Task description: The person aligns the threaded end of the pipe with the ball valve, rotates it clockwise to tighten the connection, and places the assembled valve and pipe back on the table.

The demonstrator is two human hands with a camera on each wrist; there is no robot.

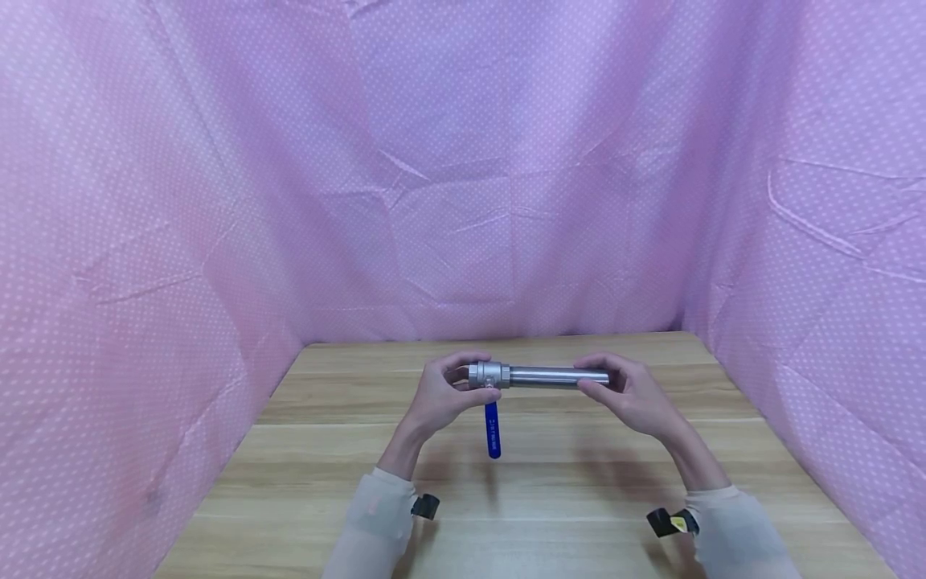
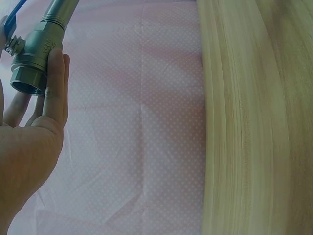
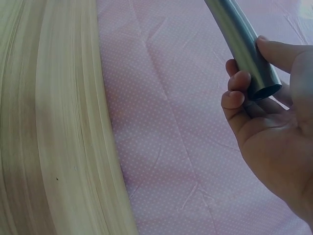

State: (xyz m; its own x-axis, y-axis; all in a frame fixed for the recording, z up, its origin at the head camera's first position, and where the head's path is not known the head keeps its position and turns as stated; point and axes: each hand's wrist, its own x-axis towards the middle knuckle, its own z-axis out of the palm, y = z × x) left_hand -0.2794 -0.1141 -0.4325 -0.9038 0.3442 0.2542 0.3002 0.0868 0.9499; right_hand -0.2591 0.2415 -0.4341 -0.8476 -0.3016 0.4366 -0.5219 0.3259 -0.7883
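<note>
Fingers clamped: left hand (image 1: 438,400) on valve (image 1: 490,373), right hand (image 1: 640,397) on pipe (image 1: 544,377); wooden table (image 1: 535,515) below, pink cloth (image 1: 463,161) around.

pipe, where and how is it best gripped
Probably round the free end of the pipe, from the right, where the right hand holds it: that end is plain and round, while the valve and its blue handle take up the left end.

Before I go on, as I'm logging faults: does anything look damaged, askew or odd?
Nothing stands out. The metal pipe looks curved in the right wrist view, but straight in the head view, in line with the valve, so probably lens distortion.
</note>
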